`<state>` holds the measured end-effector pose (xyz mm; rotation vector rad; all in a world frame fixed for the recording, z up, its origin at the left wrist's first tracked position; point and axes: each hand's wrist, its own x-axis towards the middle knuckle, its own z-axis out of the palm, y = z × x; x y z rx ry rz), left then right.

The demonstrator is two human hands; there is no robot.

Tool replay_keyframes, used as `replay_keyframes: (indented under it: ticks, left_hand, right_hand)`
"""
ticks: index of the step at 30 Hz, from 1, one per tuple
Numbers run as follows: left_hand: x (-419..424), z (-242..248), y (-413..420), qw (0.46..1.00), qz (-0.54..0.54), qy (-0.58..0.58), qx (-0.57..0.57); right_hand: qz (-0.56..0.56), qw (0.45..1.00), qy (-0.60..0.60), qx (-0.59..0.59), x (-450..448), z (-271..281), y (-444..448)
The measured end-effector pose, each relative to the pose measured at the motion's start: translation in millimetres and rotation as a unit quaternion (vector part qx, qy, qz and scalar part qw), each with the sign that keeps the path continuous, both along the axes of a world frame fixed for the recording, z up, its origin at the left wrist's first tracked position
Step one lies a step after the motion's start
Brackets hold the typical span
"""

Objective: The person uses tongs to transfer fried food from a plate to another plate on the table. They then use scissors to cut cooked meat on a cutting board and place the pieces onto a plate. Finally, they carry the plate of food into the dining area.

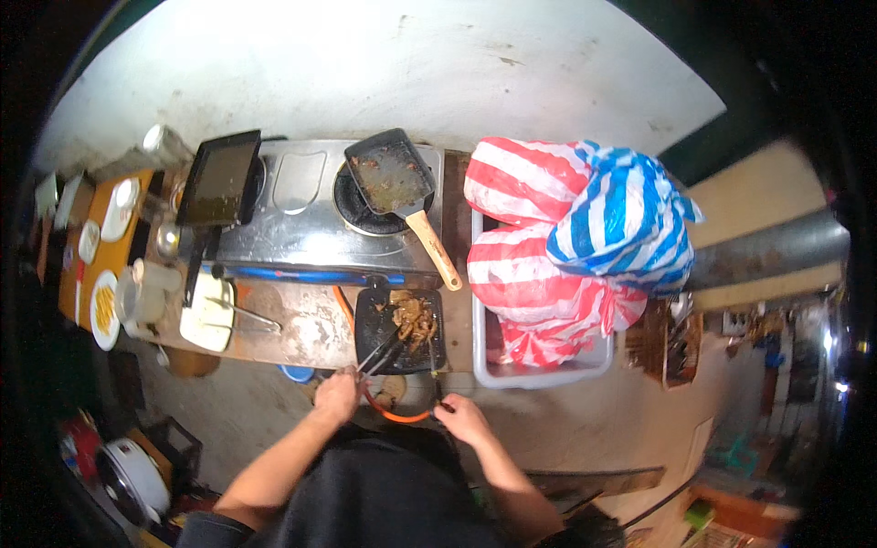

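Note:
A black square plate (373, 335) rests at the counter's front edge, with browned, cooked meat pieces (413, 316) heaped on its right half. My left hand (337, 396) grips metal tongs (374, 357), whose dark tips reach the meat. In my right hand (463, 418) is a slim dark-handled utensil (437, 387); its thin end extends over the plate's right side. Whether that utensil is a knife cannot be made out. Below the plate, an orange hose (401, 416) curves between my hands.
A two-burner gas stove (308, 236) carries a square frying pan (390, 171) with its wooden handle jutting forward, and a dark rectangular pan (220, 181). Striped plastic bags (527, 267) fill a grey bin (479, 342) at right. Leftward are a white tray (199, 329) and a plate of fries (105, 308).

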<state>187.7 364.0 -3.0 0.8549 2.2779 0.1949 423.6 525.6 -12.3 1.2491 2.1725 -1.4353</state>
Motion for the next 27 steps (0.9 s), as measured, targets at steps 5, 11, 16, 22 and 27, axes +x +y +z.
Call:
replay_keyframes:
  ticks: [5,11,16,22,27]
  left_hand:
    - [-2.7,-1.1,-0.1,0.999,-0.009,-0.032,-0.023]
    - [-16.0,6.5,-19.6,0.994,-0.074,0.074,0.032]
    - [-42.6,23.0,-41.9,0.97,-0.165,0.171,0.05]
    - [-77.9,37.8,-52.4,0.965,-0.197,0.175,-0.013]
    - [-75.7,39.2,-56.5,0.945,-0.26,0.188,-0.065]
  right_hand:
    - [-0.012,1.0,-0.001,0.01,-0.4,-8.2,2.0]
    - [-0.049,0.996,-0.001,-0.071,-2.4,-11.2,2.0]
    - [-0.106,0.975,0.05,-0.187,-7.1,-21.9,-1.5]
    - [-0.076,0.961,0.023,-0.264,-19.6,-19.8,4.1]
    - [-0.137,0.918,-0.018,-0.372,-34.9,-13.4,8.3]
